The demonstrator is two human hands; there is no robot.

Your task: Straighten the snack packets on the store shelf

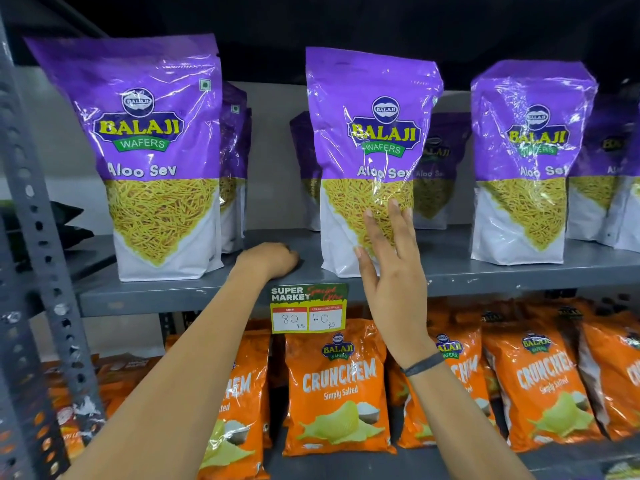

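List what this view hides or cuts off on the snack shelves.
- Rear purple packets: head view, front packets cover them; count unclear.
- Left hand: fingers curl over the shelf, out of sight.
- Middle packet: the right hand covers its lower corner.
- Far-right orange packets: cut off by the frame edge.

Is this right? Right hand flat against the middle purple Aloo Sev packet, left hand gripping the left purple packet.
Not quite. The head view shows the left hand closed and resting on the bare grey shelf between packets, not gripping the left purple packet. The right hand is open, fingers against the middle purple Aloo Sev packet.
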